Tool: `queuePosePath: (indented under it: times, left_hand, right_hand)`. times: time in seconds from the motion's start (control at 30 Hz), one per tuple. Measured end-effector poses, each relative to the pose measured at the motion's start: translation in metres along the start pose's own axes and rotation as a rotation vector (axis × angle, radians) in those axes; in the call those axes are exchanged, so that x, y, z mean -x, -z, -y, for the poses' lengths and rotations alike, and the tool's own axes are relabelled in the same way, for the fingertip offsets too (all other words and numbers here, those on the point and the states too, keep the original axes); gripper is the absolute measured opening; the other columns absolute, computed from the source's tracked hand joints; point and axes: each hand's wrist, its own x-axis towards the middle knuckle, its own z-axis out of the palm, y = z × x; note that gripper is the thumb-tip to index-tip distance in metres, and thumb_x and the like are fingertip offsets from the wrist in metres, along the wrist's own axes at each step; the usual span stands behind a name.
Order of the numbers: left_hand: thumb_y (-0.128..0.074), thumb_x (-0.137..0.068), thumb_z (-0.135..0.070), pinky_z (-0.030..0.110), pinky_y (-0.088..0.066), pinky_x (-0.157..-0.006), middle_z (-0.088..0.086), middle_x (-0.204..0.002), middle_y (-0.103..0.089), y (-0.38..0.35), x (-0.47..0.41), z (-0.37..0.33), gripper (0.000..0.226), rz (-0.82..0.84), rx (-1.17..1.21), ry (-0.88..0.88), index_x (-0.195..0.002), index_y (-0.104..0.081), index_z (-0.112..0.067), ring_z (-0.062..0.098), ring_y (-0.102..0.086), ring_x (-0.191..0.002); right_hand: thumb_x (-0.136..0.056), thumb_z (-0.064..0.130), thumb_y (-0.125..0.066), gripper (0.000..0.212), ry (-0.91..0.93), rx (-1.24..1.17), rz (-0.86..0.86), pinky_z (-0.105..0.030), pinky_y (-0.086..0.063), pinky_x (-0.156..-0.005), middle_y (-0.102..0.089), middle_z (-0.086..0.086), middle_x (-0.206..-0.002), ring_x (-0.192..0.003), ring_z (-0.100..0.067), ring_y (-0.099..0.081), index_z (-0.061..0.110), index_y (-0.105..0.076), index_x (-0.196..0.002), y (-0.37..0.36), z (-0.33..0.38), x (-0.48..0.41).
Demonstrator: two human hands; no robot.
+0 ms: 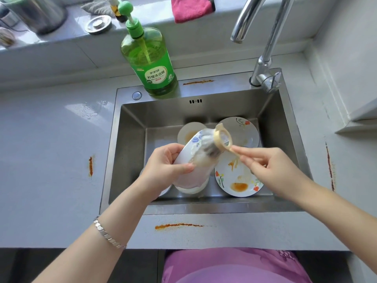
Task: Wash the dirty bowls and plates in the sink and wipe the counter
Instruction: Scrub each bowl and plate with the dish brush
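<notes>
Left hand (169, 163) grips a flowered bowl (193, 142), tilted above the sink (130, 150), thumb and fingers curled round its rim. Right hand (269, 166) pinches a beige scrubber (222, 137) by its end, the scrubber touching the bowl. A stained plate (238, 180) lies in the basin below.

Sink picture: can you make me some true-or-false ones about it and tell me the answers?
1. The left hand holds a bowl over the sink. True.
2. Water is pouring from the tap. False: no water is coming out.
3. The right hand pinches a scrubber against the bowl. True.
4. The flowery plate in the sink is clean. False: it has orange sauce on it.
5. The pink cloth lies in the sink. False: it lies on the ledge behind.
6. The soap bottle is green. True.
</notes>
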Motion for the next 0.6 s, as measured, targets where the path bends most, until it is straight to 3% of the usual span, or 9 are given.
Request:
queuePosePath:
  times: [0.03, 0.07, 0.1, 0.13, 0.2, 0.37, 0.5, 0.6]
  left_hand:
    - [-0.072, -0.059, -0.003, 0.018, -0.051, -0.058, -0.005, -0.070, -0.072, 0.002, 0.000, -0.001, 0.031, -0.003, 0.011, -0.005, -0.088, -0.066, -0.011, 0.007, -0.067, -0.067]
    - [-0.070, -0.058, -0.006, 0.018, -0.051, -0.058, -0.004, -0.070, -0.072, 0.006, -0.001, -0.002, 0.030, -0.001, 0.012, -0.011, -0.088, -0.066, -0.011, 0.008, -0.067, -0.067]
    - [-0.069, -0.058, -0.007, 0.019, -0.052, -0.059, -0.004, -0.071, -0.072, 0.009, -0.001, -0.002, 0.030, 0.008, 0.011, -0.017, -0.088, -0.066, -0.011, 0.009, -0.067, -0.068]
    - [-0.069, -0.058, -0.007, 0.020, -0.053, -0.060, -0.003, -0.072, -0.072, 0.011, -0.001, -0.003, 0.030, 0.023, 0.011, -0.022, -0.087, -0.066, -0.011, 0.010, -0.067, -0.069]
    - [-0.070, -0.059, -0.006, 0.021, -0.054, -0.061, -0.002, -0.075, -0.073, 0.013, -0.001, -0.006, 0.030, 0.054, 0.027, -0.041, -0.088, -0.066, -0.011, 0.011, -0.068, -0.070]
    - [-0.068, -0.059, -0.002, 0.023, -0.055, -0.061, -0.001, -0.074, -0.072, 0.019, 0.000, -0.007, 0.032, 0.023, 0.081, -0.102, -0.090, -0.065, -0.008, 0.011, -0.067, -0.069]
    - [-0.067, -0.060, 0.000, 0.023, -0.055, -0.061, 0.000, -0.076, -0.073, 0.019, -0.001, -0.009, 0.032, 0.053, 0.096, -0.102, -0.091, -0.066, -0.007, 0.013, -0.068, -0.070]
    - [-0.067, -0.059, 0.000, 0.024, -0.056, -0.062, 0.001, -0.077, -0.073, 0.019, -0.003, -0.006, 0.034, 0.036, 0.113, -0.093, -0.092, -0.066, -0.007, 0.014, -0.068, -0.071]
  right_hand:
    - [-0.093, 0.010, -0.051, 0.034, 0.025, -0.033, 0.044, -0.008, -0.041, -0.061, -0.050, 0.019, -0.042, -0.044, -0.002, -0.048, 0.038, -0.060, -0.112, -0.003, 0.007, 0.007]
    - [-0.093, 0.010, -0.052, 0.035, 0.028, -0.052, 0.060, -0.013, -0.047, -0.065, -0.062, 0.019, -0.053, -0.053, -0.002, -0.058, 0.039, -0.061, -0.110, -0.004, 0.011, 0.010]
    - [-0.093, 0.012, -0.053, 0.034, 0.020, -0.046, 0.045, -0.022, -0.050, -0.067, -0.061, 0.013, -0.052, -0.092, -0.009, -0.057, 0.039, -0.062, -0.110, -0.002, 0.008, 0.008]
    - [-0.093, 0.014, -0.052, 0.032, -0.010, -0.032, 0.001, -0.023, -0.041, -0.064, -0.047, 0.012, -0.043, -0.064, -0.009, -0.023, 0.036, -0.064, -0.113, 0.003, 0.002, 0.001]
    - [-0.094, 0.015, -0.050, 0.031, -0.093, 0.004, -0.049, -0.025, -0.028, -0.059, -0.025, 0.012, -0.041, -0.053, -0.017, -0.023, 0.029, -0.062, -0.119, 0.010, -0.009, -0.013]
    - [-0.094, 0.013, -0.049, 0.034, 0.004, -0.055, -0.023, -0.020, -0.033, -0.053, -0.022, 0.010, -0.045, -0.056, -0.020, -0.021, 0.041, -0.059, -0.111, 0.008, 0.008, 0.000]
    - [-0.095, 0.010, -0.047, 0.032, -0.095, -0.033, -0.073, -0.015, -0.026, -0.045, -0.024, 0.013, -0.040, -0.043, -0.009, -0.021, 0.026, -0.062, -0.118, 0.014, -0.004, -0.010]
    - [-0.094, 0.011, -0.050, 0.032, -0.023, -0.068, -0.067, -0.020, -0.028, -0.051, -0.024, 0.008, -0.044, -0.050, -0.016, -0.022, 0.034, -0.061, -0.114, 0.008, 0.002, -0.001]
